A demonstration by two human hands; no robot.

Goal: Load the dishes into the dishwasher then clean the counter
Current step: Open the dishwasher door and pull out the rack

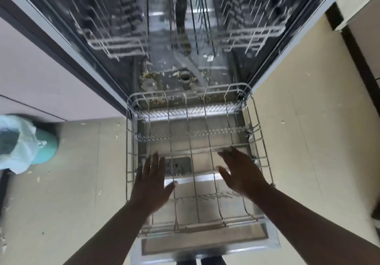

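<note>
Over the pulled-out lower rack (197, 153) of the dishwasher (185, 38), both hands hover with nothing in them. The left hand (151, 182) is above the rack's near-left part, its fingers (153, 161) straight and spread; the right hand (242, 172) is above the near-right part, fingers likewise extended and released. Whether either palm touches the wire is hard to tell because of motion blur.

That rack sits on the lowered door (205, 242) and carries no dishes; the upper rack (115, 38), further in, also looks unloaded, though it is blurred. Food scraps lie around the drain area (185, 77) on the tub floor. No dishes and no table appear in this view, so the things to be loaded must be somewhere outside it.

On my reading, the task is at its opening step: the machine is open and the rack is drawn out ready, with loading not yet begun. The next move calls for turning away to fetch a dish, then setting it upright between the tines, plates in the rows across the rack.

On the floor (298, 141) at far left stands a teal bin (44, 149) lined with a pale bag (18, 141); crumbs are scattered over the tiles nearby.
</note>
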